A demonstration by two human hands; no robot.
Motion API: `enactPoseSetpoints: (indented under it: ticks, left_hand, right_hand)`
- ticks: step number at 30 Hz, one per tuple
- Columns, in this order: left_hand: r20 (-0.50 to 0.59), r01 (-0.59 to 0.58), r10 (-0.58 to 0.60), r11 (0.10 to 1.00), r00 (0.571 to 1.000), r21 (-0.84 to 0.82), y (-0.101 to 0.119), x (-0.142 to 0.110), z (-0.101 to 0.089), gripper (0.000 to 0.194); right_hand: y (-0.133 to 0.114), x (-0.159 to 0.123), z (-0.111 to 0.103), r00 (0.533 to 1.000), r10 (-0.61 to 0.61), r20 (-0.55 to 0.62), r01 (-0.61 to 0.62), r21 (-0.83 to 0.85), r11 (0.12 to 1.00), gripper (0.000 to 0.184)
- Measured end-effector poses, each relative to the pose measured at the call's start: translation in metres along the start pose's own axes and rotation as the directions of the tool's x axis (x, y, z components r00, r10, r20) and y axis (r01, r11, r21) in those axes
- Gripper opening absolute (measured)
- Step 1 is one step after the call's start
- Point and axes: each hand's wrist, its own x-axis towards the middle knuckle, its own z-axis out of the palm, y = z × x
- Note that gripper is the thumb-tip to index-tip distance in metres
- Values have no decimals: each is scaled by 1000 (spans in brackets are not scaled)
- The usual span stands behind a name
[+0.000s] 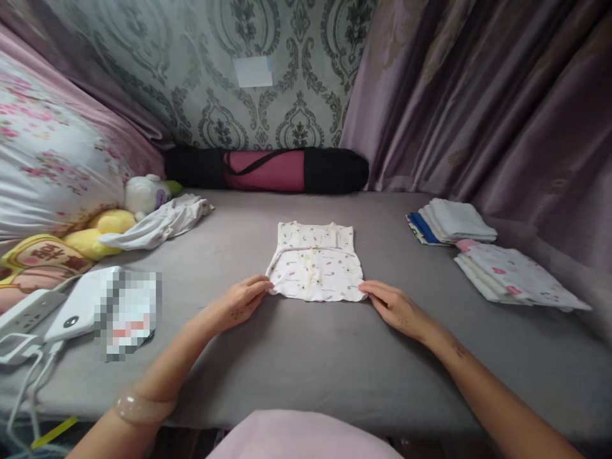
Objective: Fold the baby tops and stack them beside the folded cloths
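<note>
A small white baby shirt (313, 268) with a scattered print and pale yellow trim lies partly folded on the grey bed sheet (296, 357). Its far part is turned over toward me, making a band across the top. My left hand (246, 298) pinches the near left corner between thumb and fingers. At the near right corner, my right hand (389, 305) grips the cloth in the same way. Between the hands, the near edge of the shirt rests flat on the sheet.
Folded cloths (459, 223) and a floral folded stack (519, 274) lie at the right. On the left are a crumpled white cloth (167, 220), plush toys (115, 226), a power strip (31, 312) and a white power bank (88, 303). A long black and maroon bag (265, 171) lies against the wall.
</note>
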Motion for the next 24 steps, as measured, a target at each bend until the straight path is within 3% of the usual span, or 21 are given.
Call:
enactPoseSetpoints:
  ticks: [7,10,18,24]
  left_hand:
    - [-46,-38,44,992,998,123,-2,4,3,28]
    - [-125,-44,65,985,990,168,-1,14,-1,24]
    - [-400,18,105,956,910,292,-7,45,-8,22]
    - [-515,137,58,933,855,332,-13,74,-12,24]
  right_hand:
    - [0,8,2,999,-3,-48,4,17,1000,28]
    - [-1,17,1,994,10,-111,-12,-13,1000,25]
    - [1,49,-4,943,45,-331,-96,-139,986,22]
    - [7,78,-8,887,43,-460,-125,-148,981,19]
